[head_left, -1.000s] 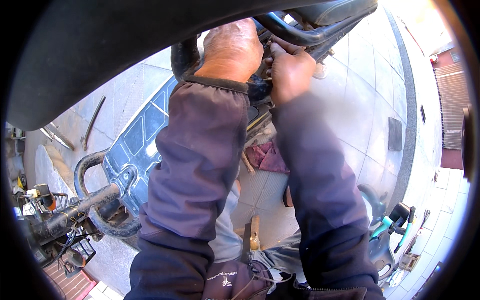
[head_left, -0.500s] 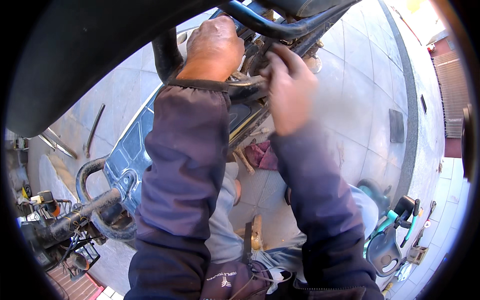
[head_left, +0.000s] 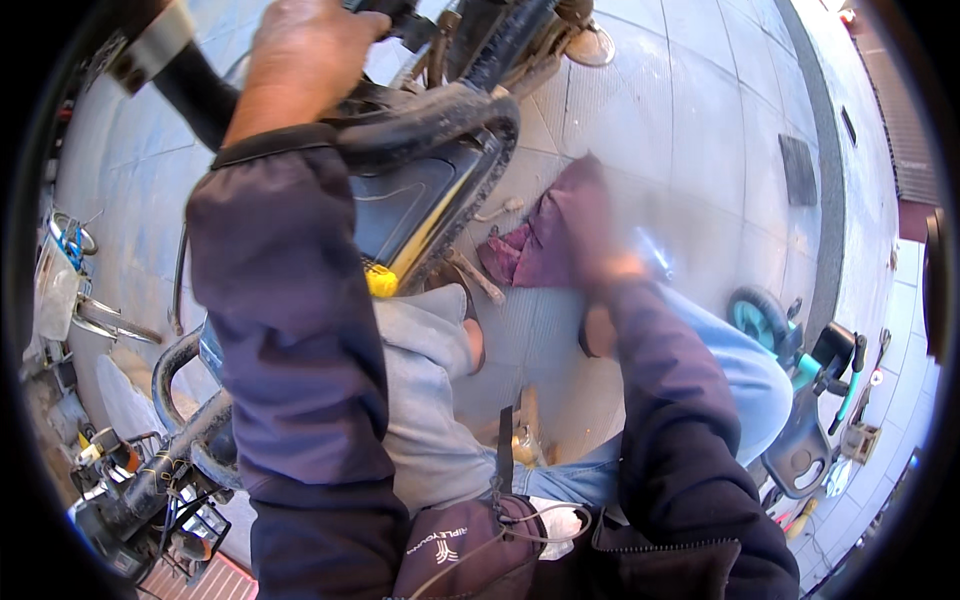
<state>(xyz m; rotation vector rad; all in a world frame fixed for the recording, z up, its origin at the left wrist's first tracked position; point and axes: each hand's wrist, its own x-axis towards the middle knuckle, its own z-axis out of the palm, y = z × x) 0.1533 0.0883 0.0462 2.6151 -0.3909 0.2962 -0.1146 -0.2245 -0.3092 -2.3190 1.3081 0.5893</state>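
Note:
My left hand [head_left: 308, 58] reaches to a dark, dirty vehicle frame with black bent tubes [head_left: 425, 120]. Its thumb and fingers look curled at a dark part by the top edge, and what they hold is hidden. My right hand [head_left: 622, 270], low over the floor between my knees, is smeared by motion, so its fingers do not show. Right beside it is a maroon cloth [head_left: 560, 225], bunched at one end and blurred along the side nearest the hand. A small bright blurred glint [head_left: 652, 252] shows next to that hand; I cannot tell what it is.
A yellow object [head_left: 380, 280] lies by the panel edge near my left knee. Black bent bars and a steel tube [head_left: 190, 425] stand at lower left. To the right are a teal wheeled thing [head_left: 800, 400] and a dark flat mat [head_left: 797, 170].
My right hand has dropped from the frame toward the floor by the cloth, which now spreads wider and reaches higher. My left hand and the view of the frame have shifted up and left.

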